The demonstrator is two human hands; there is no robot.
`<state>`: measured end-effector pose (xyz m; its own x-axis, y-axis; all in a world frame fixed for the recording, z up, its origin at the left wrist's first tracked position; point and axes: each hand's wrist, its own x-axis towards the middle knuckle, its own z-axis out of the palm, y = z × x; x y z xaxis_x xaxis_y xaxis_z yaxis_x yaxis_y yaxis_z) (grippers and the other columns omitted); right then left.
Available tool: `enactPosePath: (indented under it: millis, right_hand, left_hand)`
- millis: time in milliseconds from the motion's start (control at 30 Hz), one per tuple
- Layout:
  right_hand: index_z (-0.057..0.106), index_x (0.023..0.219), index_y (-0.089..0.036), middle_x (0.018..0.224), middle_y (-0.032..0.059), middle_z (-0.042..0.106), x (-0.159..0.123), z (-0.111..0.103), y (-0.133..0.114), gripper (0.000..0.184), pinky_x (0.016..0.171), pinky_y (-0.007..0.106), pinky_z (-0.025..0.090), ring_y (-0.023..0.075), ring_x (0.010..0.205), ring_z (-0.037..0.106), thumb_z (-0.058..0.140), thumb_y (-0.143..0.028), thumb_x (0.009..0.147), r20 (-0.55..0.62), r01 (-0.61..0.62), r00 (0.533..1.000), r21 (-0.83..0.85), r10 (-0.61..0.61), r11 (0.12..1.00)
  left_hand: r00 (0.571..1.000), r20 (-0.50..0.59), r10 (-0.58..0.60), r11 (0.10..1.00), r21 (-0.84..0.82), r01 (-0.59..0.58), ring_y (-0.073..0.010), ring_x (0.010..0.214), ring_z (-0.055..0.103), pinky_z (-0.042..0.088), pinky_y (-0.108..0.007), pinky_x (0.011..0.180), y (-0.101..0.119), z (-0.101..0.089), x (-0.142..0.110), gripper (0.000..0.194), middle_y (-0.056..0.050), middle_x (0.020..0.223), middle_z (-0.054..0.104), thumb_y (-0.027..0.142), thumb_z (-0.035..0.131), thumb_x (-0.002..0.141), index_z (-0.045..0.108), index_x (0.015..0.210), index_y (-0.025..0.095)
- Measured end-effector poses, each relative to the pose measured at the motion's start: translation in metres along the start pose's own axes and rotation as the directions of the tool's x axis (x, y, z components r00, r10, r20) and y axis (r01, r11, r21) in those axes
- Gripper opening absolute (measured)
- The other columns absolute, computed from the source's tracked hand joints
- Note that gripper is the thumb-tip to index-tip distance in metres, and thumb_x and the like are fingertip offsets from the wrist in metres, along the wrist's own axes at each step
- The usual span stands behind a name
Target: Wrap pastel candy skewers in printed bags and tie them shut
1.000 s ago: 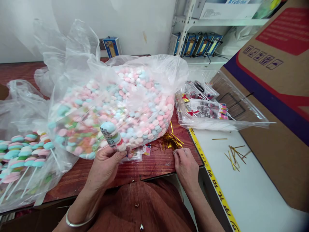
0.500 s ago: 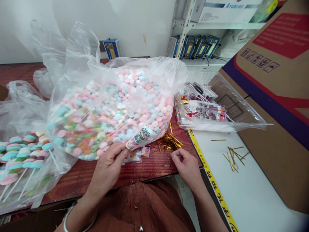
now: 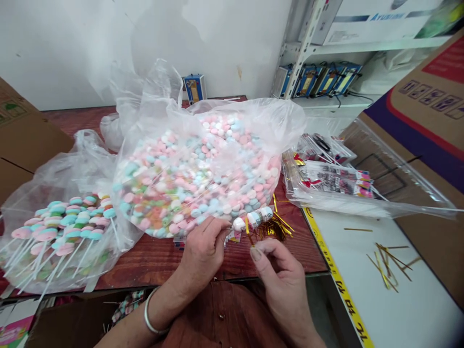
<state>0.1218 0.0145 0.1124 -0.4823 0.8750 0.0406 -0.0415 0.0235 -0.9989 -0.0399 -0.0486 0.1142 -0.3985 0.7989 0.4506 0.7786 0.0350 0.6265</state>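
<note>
My left hand (image 3: 203, 249) is closed on the gathered end of a small printed clear bag of marshmallows (image 3: 261, 216), which points to the right. Between the thumb and fingers of my right hand (image 3: 282, 270) is a gold twist tie (image 3: 247, 226), standing up against the near end of that bag. Just behind both hands sits a large clear bag (image 3: 217, 164) full of pastel marshmallows. More gold twist ties (image 3: 281, 226) lie in a bunch on the wooden table, partly behind the small bag.
On the left, a plastic bag (image 3: 87, 162) holds marshmallow sticks (image 3: 68, 227). To the right stands a clear tray (image 3: 395, 205) with printed bags (image 3: 335, 176). Loose twist ties (image 3: 387, 263) lie on the white surface, beside a cardboard box (image 3: 431, 145).
My right hand has come left and up, bringing a gold twist tie to the small bag. The small bag now lies flatter, pointing right. The whole view has shifted to the left.
</note>
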Motion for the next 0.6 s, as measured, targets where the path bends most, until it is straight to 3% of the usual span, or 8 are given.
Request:
enactPosePath:
  millis: [233,400,500,567,600]
  right_hand:
    - [0.061,0.074,-0.018,0.068,-0.0012,0.056,0.011,0.019,0.013,0.025,0.06,0.024,0.039,0.0133,0.064,0.047,0.065,-0.039,0.087,0.08,-0.103,0.992,0.036,0.1,0.994]
    - [0.059,0.074,-0.019,0.065,-0.0034,0.05,0.008,0.02,0.013,0.025,0.057,0.024,0.036,0.012,0.06,0.042,0.065,-0.04,0.088,0.068,-0.125,0.99,0.049,0.122,0.991]
    - [0.059,0.076,-0.02,0.065,-0.0041,0.05,0.008,0.02,0.019,0.024,0.059,0.024,0.038,0.0118,0.06,0.043,0.065,-0.039,0.089,0.053,-0.131,0.99,0.049,0.128,0.99]
    - [0.06,0.08,-0.02,0.07,-0.0029,0.056,0.011,0.02,0.025,0.023,0.064,0.025,0.041,0.0127,0.064,0.048,0.064,-0.039,0.09,0.056,-0.136,0.99,0.072,0.133,0.988]
    - [0.06,0.081,-0.02,0.073,-0.002,0.059,0.013,0.02,0.028,0.022,0.067,0.026,0.044,0.0134,0.068,0.052,0.063,-0.039,0.091,0.071,-0.137,0.989,0.091,0.131,0.986]
  left_hand:
    - [1.0,-0.017,0.016,1.0,-0.004,-0.016,-0.0185,0.083,0.068,0.049,-0.027,0.075,0.003,0.004,-0.007,0.025,-0.006,0.092,0.073,0.011,0.055,0.091,0.065,0.111,0.021]
    - [1.0,-0.003,0.016,0.999,-0.038,-0.016,-0.0179,0.082,0.065,0.048,-0.026,0.073,0.005,0.001,-0.004,0.023,-0.006,0.087,0.071,0.011,0.052,0.092,0.07,0.101,0.021]
    - [0.988,0.023,-0.151,0.963,-0.224,0.152,-0.0178,0.082,0.063,0.046,-0.027,0.074,0.008,0.001,0.0,0.015,-0.005,0.086,0.07,0.014,0.057,0.089,0.071,0.093,0.02]
    - [0.931,0.145,-0.334,0.819,-0.444,0.363,-0.0158,0.074,0.059,0.045,-0.026,0.068,0.01,0.004,0.001,0.007,-0.004,0.079,0.068,0.02,0.063,0.086,0.07,0.087,0.018]
    - [0.882,0.233,-0.409,0.689,-0.556,0.466,-0.0136,0.066,0.055,0.043,-0.024,0.063,0.011,0.006,0.002,0.008,-0.002,0.073,0.065,0.024,0.066,0.084,0.07,0.085,0.017]
